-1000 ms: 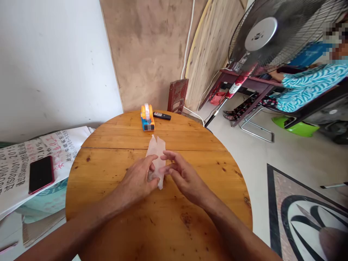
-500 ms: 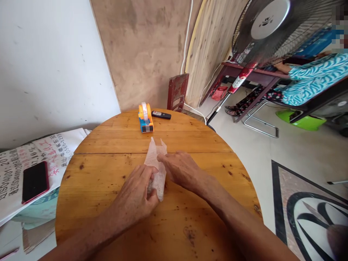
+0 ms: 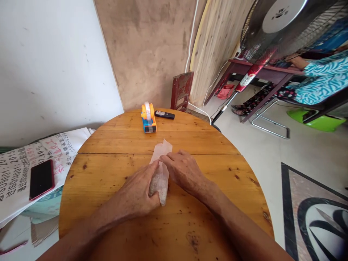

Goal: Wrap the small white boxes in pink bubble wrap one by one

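Observation:
A translucent whitish wrapped bundle [image 3: 160, 181] lies on the round wooden table [image 3: 108, 141], its loose upper end pointing away from me. My left hand [image 3: 140, 190] is closed on its left side, with the thumb near the lower end. From the right, my right hand [image 3: 182, 168] pinches the wrap near the middle with bent fingers. What is inside the wrap cannot be made out. Beyond the bundle stand an orange and blue tape dispenser [image 3: 148, 117] and a black remote [image 3: 164, 115].
To the left, a phone [image 3: 41, 179] lies on a printed white sack [image 3: 16, 174]. Behind the table stands a red wooden chair [image 3: 182, 90]. A standing fan [image 3: 282, 21] is at the upper right, with a seated person in a patterned blue top [image 3: 328, 79] beyond it.
The view has shifted slightly, so the surroundings sit further right. The wrap's upper end has changed shape, and its two raised points now appear as one broader flap. Both hands remain on the bundle.

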{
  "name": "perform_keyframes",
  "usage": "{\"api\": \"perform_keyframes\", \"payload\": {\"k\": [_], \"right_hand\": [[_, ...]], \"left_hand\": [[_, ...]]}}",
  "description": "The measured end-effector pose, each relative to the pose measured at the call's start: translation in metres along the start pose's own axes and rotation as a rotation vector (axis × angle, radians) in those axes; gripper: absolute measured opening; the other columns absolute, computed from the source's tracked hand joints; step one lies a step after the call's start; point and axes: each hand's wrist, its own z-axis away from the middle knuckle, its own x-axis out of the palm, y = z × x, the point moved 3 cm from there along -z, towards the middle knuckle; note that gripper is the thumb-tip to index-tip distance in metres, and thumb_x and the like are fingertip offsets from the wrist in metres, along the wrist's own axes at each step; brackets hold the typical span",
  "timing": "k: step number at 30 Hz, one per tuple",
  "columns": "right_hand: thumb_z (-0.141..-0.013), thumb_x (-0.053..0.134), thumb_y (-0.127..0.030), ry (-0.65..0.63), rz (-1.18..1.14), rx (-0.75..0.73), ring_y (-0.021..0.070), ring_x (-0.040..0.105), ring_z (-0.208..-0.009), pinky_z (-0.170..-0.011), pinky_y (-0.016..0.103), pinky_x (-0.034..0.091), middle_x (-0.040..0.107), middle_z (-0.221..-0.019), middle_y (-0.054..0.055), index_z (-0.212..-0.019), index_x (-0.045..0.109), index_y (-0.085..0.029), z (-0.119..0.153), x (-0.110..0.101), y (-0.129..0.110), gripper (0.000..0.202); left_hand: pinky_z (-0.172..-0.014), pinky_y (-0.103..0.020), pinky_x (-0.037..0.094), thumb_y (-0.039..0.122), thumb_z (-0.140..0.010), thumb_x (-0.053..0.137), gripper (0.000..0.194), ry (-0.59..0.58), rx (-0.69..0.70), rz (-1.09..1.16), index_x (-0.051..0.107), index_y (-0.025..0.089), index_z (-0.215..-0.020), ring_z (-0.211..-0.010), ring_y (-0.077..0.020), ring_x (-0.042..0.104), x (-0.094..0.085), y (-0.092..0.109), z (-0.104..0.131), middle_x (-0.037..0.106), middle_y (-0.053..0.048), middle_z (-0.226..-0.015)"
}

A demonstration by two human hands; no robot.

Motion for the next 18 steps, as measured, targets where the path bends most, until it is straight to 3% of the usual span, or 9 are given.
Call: {"api": "perform_keyframes", "payload": {"k": [6, 13, 18], "right_hand": [[-0.086, 0.048, -0.006, -0.041, -0.055, 0.006, 0.0166, 0.053, -0.066, -0.067, 0.031, 0.024, 0.065, -0.073, 0.002, -0.089, 0.062, -0.02, -0.001, 0.006, 0.002, 0.02], [-0.091, 0.045, -0.011, -0.082, -0.148, 0.1, 0.0179, 0.058, -0.073, -0.069, 0.031, 0.03, 0.07, -0.081, 0.004, -0.1, 0.065, -0.019, 0.0, -0.002, 0.005, 0.023], [-0.093, 0.047, -0.018, 0.105, -0.338, 0.317, 0.0196, 0.064, -0.091, -0.08, 0.031, 0.041, 0.073, -0.104, 0.008, -0.112, 0.064, -0.02, 0.006, -0.013, 0.033, 0.026]], "left_hand": [[-0.103, -0.051, 0.044, 0.023, -0.073, 0.06, 0.086, -0.013, -0.034, 0.008, 0.025, 0.016, -0.151, -0.127, -0.0345, 0.05, 0.002, -0.003, 0.0, 0.043, -0.018, -0.148], [-0.1, -0.05, 0.046, 0.019, -0.073, 0.058, 0.09, 0.055, 0.065, -0.007, 0.017, 0.019, -0.153, -0.126, -0.032, 0.051, 0.003, -0.001, 0.002, 0.045, -0.016, -0.147], [-0.099, -0.048, 0.047, 0.018, -0.075, 0.056, 0.084, 0.075, 0.094, -0.038, 0.022, 0.017, -0.151, -0.12, -0.0307, 0.055, 0.005, -0.001, 0.003, 0.05, -0.016, -0.143]]}}
